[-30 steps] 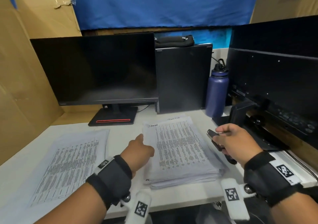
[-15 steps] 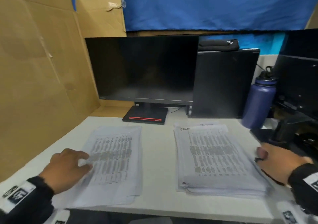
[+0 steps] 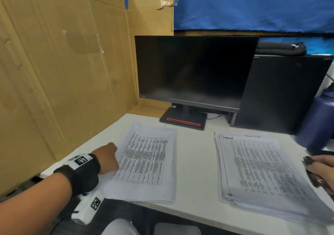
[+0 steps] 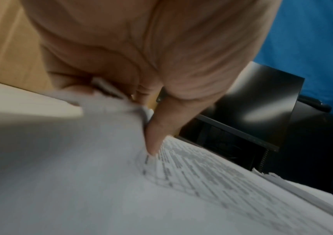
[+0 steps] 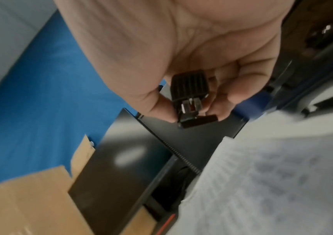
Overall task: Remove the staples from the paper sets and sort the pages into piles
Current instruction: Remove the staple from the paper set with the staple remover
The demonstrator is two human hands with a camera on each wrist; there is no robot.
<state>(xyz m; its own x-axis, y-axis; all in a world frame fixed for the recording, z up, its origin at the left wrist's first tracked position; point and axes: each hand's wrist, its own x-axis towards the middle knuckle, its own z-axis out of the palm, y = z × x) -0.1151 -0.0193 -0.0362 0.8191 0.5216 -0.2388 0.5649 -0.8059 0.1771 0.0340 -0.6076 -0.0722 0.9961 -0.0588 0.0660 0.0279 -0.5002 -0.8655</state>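
Two piles of printed pages lie on the white desk (image 3: 195, 162): a thin left pile (image 3: 146, 160) and a thicker right stack (image 3: 262, 171). My left hand (image 3: 110, 157) is at the left pile's left edge. In the left wrist view its thumb (image 4: 161, 127) presses on top and the curled fingers bunch the paper edge (image 4: 111, 97) beneath. My right hand (image 3: 323, 168) hovers at the right stack's right side and grips a black staple remover (image 5: 189, 98), which is blurred in the head view (image 3: 312, 171).
A dark monitor (image 3: 191, 72) and a black computer tower (image 3: 282, 94) stand behind the piles. A purple water bottle (image 3: 318, 122) is at the back right. A cardboard wall (image 3: 63, 72) closes the left side. Bare desk separates the two piles.
My left hand has gone from the right stack across to the left pile and taken hold of its edge. The head view has swung left. The right hand still holds the staple remover.
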